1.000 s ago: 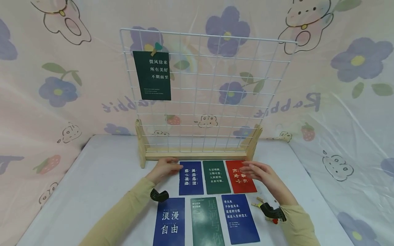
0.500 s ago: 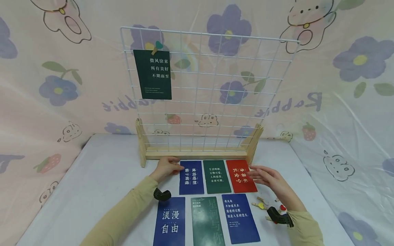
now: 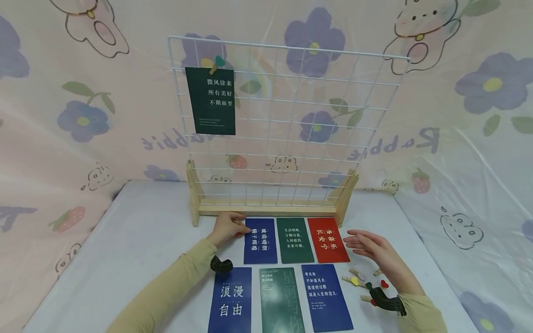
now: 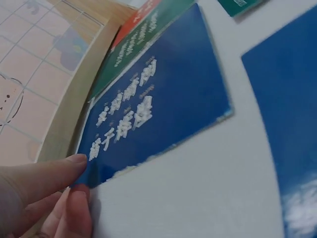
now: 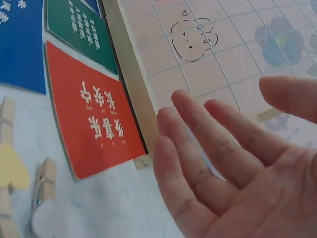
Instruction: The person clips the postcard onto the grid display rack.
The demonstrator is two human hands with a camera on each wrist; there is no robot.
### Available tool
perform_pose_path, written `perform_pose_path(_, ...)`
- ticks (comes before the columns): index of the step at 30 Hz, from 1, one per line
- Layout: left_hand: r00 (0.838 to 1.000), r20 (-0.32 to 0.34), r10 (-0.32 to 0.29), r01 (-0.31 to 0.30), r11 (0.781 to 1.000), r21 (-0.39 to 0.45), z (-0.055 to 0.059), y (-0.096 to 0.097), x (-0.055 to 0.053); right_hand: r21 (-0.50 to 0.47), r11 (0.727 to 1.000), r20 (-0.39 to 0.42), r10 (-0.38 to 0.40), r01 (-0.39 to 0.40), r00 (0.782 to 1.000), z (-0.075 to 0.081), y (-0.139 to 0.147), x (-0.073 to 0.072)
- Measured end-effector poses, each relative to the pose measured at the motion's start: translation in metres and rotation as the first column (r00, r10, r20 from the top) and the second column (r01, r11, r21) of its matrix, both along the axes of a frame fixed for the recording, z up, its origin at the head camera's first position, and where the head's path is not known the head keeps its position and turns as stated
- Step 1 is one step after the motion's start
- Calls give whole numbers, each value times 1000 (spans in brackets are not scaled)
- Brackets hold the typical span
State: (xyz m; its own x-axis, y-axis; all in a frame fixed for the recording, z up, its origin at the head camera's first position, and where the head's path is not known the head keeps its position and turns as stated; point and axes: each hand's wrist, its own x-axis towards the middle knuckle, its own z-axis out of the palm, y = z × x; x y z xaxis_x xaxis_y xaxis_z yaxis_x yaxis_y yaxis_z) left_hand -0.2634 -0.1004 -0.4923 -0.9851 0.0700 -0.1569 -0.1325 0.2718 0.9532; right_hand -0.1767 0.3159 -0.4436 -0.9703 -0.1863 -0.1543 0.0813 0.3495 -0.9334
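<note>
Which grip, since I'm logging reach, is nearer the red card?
Right. The right grip is just right of the red card; the left grip is farther left, pinching the blue card beyond the adjacent green card.

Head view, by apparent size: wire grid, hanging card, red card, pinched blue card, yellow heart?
1. Wire grid
2. Hanging card
3. Red card and pinched blue card: too alike to rank
4. Yellow heart
</note>
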Motion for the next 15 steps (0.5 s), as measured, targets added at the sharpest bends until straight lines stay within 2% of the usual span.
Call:
perform_pose_path(7, 997, -75, 0, -5, 998, -64, -3, 0, -2, 30, 999, 53, -46, 44, 998, -3, 4, 3)
perform_pose_path(15, 997, -78, -7, -1, 995, -101, -7, 1, -3, 19, 998, 64, -55, 54, 996, -3, 5, 5)
